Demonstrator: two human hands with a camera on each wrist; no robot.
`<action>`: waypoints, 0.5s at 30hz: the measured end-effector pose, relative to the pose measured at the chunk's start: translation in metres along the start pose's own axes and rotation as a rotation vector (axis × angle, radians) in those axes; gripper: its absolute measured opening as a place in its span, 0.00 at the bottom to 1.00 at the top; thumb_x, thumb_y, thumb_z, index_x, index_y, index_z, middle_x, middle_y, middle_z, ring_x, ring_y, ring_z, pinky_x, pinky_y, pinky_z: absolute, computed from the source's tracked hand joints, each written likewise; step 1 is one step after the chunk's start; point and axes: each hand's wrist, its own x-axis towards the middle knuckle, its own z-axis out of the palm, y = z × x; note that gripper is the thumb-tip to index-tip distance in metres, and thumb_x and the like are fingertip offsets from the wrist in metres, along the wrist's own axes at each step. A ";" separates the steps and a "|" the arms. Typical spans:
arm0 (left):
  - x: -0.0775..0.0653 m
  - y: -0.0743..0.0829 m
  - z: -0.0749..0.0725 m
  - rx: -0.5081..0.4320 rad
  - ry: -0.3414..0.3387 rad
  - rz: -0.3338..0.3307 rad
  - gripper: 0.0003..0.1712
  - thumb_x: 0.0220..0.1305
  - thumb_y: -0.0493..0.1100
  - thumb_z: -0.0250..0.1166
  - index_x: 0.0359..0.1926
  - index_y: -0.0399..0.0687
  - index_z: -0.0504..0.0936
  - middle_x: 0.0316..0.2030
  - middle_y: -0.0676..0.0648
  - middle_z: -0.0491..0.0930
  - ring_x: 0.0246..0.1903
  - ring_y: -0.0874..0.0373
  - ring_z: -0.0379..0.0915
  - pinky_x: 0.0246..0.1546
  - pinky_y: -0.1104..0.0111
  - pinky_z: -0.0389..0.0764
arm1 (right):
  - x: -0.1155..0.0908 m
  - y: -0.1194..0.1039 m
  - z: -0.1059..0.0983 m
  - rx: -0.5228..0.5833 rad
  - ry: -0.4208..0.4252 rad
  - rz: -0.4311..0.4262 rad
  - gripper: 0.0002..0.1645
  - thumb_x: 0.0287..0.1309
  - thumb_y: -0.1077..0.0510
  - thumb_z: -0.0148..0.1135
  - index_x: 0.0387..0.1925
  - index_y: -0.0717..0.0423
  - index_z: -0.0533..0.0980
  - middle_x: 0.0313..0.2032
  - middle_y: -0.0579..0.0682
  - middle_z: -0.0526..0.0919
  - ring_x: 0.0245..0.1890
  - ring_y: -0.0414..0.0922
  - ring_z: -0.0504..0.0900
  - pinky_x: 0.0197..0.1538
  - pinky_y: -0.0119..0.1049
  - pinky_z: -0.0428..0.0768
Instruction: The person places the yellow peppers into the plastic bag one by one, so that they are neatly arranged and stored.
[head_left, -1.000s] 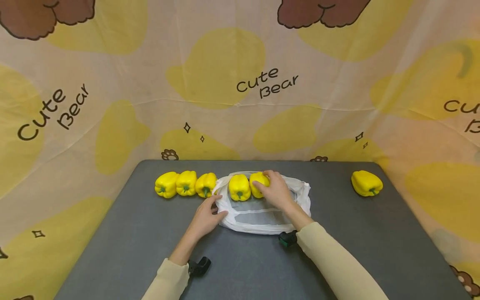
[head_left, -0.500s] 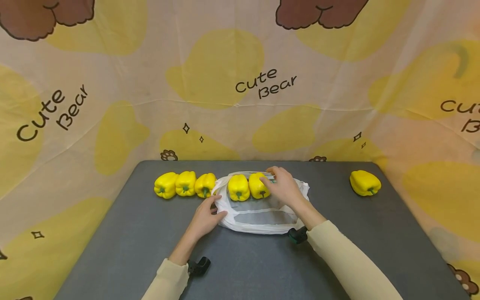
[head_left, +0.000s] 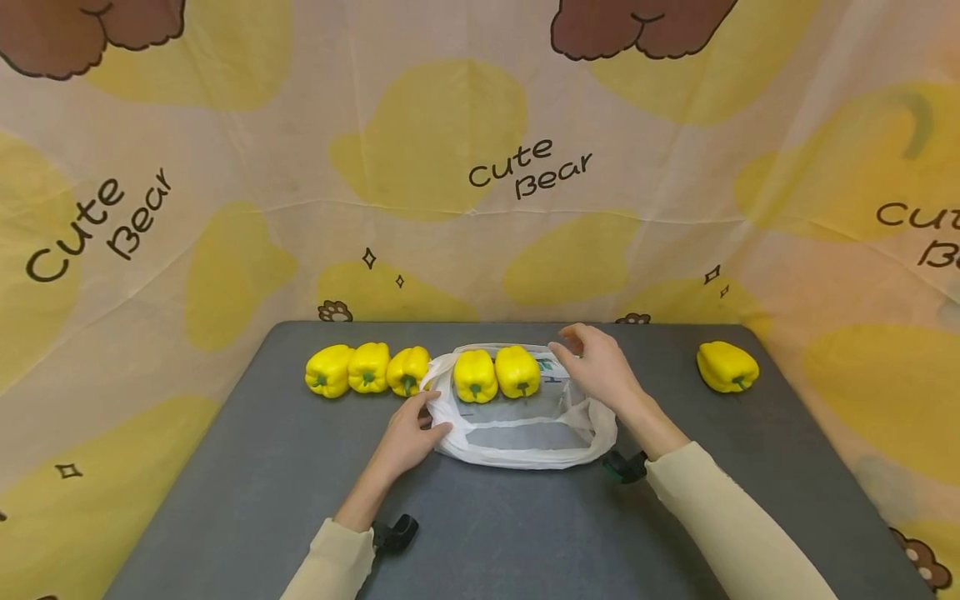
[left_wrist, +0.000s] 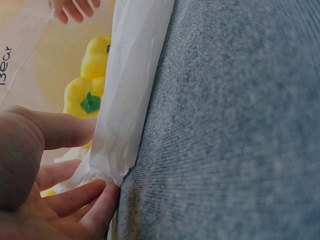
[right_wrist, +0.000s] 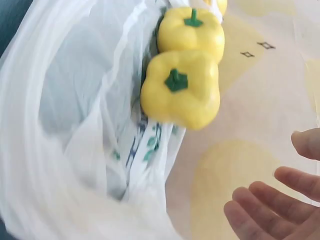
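A white plastic bag (head_left: 517, 457) lies with its mouth open on the grey table, and two yellow bell peppers (head_left: 476, 377) sit side by side at its back left. My left hand (head_left: 405, 433) holds the bag's left edge; in the left wrist view the thumb and fingers (left_wrist: 102, 200) meet the crumpled plastic. My right hand (head_left: 603, 367) hovers over the bag's back right, right of the nearer bell pepper (right_wrist: 181, 107), fingers apart and holding nothing. Green print shows inside the bag.
Left of the bag, three yellow bell peppers (head_left: 367, 367) stand in a row, the last one against the bag's edge. A lone yellow bell pepper (head_left: 727, 367) lies at the back right of the table (head_left: 480, 533). Patterned cloth (head_left: 420, 150) rises behind.
My right hand has let go of the right-hand bell pepper in the bag and moved off to the right with fingers spread. The left hand stays on the bag's edge.
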 end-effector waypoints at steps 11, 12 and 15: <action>-0.001 0.000 0.000 0.001 0.000 -0.005 0.33 0.64 0.40 0.71 0.68 0.40 0.72 0.68 0.33 0.68 0.57 0.36 0.77 0.57 0.50 0.80 | -0.004 0.028 -0.025 -0.021 0.042 -0.011 0.30 0.72 0.44 0.58 0.61 0.63 0.74 0.58 0.62 0.80 0.55 0.60 0.80 0.58 0.58 0.79; -0.001 0.000 0.000 0.001 0.002 -0.006 0.33 0.64 0.40 0.71 0.68 0.40 0.72 0.68 0.33 0.68 0.57 0.36 0.77 0.57 0.50 0.80 | -0.005 0.032 -0.027 -0.028 0.046 -0.011 0.30 0.72 0.44 0.58 0.61 0.63 0.75 0.57 0.62 0.80 0.55 0.60 0.80 0.58 0.58 0.79; -0.001 0.000 -0.001 0.004 0.001 -0.003 0.33 0.64 0.39 0.71 0.68 0.40 0.73 0.68 0.32 0.68 0.57 0.36 0.77 0.56 0.50 0.80 | -0.007 0.041 -0.034 -0.047 0.056 -0.004 0.30 0.73 0.43 0.57 0.61 0.63 0.75 0.56 0.62 0.81 0.54 0.60 0.79 0.57 0.58 0.79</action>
